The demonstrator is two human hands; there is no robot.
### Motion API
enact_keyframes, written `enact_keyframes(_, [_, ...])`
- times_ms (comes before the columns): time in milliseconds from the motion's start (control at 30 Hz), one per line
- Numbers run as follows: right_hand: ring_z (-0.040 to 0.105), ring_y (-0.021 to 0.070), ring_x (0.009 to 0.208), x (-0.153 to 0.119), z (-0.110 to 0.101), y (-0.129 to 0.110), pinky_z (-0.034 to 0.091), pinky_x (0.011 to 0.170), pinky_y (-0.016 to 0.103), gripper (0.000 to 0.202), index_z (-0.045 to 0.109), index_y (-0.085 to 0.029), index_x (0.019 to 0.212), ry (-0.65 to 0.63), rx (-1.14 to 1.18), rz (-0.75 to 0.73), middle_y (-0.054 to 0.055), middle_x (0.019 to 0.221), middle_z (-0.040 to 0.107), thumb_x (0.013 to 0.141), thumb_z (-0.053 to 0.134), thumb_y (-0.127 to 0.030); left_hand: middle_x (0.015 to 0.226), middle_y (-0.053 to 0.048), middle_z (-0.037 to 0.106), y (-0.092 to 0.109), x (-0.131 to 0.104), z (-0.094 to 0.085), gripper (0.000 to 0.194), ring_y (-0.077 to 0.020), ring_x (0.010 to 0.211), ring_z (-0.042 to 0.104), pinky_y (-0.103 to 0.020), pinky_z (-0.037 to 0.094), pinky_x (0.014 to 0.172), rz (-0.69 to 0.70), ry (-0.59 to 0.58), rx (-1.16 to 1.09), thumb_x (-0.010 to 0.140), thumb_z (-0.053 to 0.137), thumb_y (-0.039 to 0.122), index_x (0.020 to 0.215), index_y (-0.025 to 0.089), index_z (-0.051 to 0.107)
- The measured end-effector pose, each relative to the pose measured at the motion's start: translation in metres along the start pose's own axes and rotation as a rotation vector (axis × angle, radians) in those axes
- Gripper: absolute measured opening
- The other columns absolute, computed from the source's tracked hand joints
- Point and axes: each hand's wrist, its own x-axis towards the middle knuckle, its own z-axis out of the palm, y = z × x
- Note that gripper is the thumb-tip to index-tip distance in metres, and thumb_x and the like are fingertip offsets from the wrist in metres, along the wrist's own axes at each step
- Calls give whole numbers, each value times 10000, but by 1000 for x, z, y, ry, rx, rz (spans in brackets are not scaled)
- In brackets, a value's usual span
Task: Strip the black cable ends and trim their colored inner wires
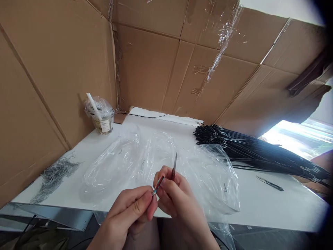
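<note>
Left hand [131, 207], right hand [178, 194] pinching coloured wires [159, 184] (right also grips pointed tool [174, 168]!), left of black bundle [247, 149]; likely strand-parting, wants steadiness.

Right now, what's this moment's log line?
left hand: pinching coloured strands | right hand: at strands, holding pointed tool | on white table: clear plastic, black cable bundle

White table [260, 208]: crumpled plastic [114, 170] across the middle, spilling over the edge at six o'clock; wire tangle [58, 175] at nine, cup [105, 125] at ten, black cables [241, 149] at two, slim tool [272, 184] at three.
</note>
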Motion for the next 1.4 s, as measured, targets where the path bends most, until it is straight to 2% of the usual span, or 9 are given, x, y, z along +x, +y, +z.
enact_keyframes(367, [149,-21,374,-10,11,-9,131,399,177,279,509,-174,754,153,-38,-179,-76,632,538,894,663,-359,675,-8,565,8,-7,19,324,-150,623,524,-240,389,559,474,257,723,1018,458,353,760,213,596])
enact_keyframes(500, [239,15,434,-17,11,-9,186,429,184,313,527,-175,745,232,-124,-221,-56,642,528,884,701,-396,692,-17,621,10,-7,19,300,-165,644,575,-241,421,572,492,275,700,998,507,359,763,227,640])
enact_keyframes(633, [362,48,508,-19,12,-10,254,452,178,328,546,-183,728,239,-178,-321,-31,697,557,869,730,-415,603,4,483,9,-7,18,404,-147,566,432,-278,316,522,420,238,503,981,522,477,680,215,579])
enact_keyframes(767, [241,6,420,-19,16,-12,172,408,166,298,574,-200,831,149,-61,-172,-44,692,577,888,716,-456,617,12,440,4,-3,19,402,-145,596,385,-281,315,563,397,241,351,973,551,481,679,206,557])
enact_keyframes(867, [302,17,440,-22,19,-9,203,416,170,331,638,-214,937,128,-25,-105,-27,722,604,829,769,-498,659,3,513,4,0,22,367,-151,629,459,-266,375,606,426,283,359,973,557,465,715,208,598])
enact_keyframes(967, [488,61,588,-25,21,-3,384,539,188,332,706,-222,925,205,-62,-187,-6,803,628,745,852,-459,723,-11,605,6,0,24,316,-173,700,557,-257,440,676,473,242,418,998,517,400,770,217,638])
enact_keyframes(1100, [598,116,726,-25,18,-2,477,701,235,245,724,-226,847,237,-151,-204,13,819,674,773,837,-431,706,6,617,6,2,25,244,-153,633,566,-234,438,610,607,306,649,994,510,247,798,233,654])
enact_keyframes(1233, [507,114,624,-27,14,-9,406,567,224,241,687,-216,770,276,-288,-246,5,699,615,792,804,-425,705,20,625,2,7,25,223,-144,651,600,-213,450,622,790,371,791,932,544,92,818,246,658])
enact_keyframes(1400, [359,108,526,-29,16,-13,312,472,230,267,600,-206,702,332,-482,-286,-32,561,436,812,721,-417,708,7,626,-5,7,28,251,-149,618,569,-238,428,593,705,359,667,974,491,148,819,238,667])
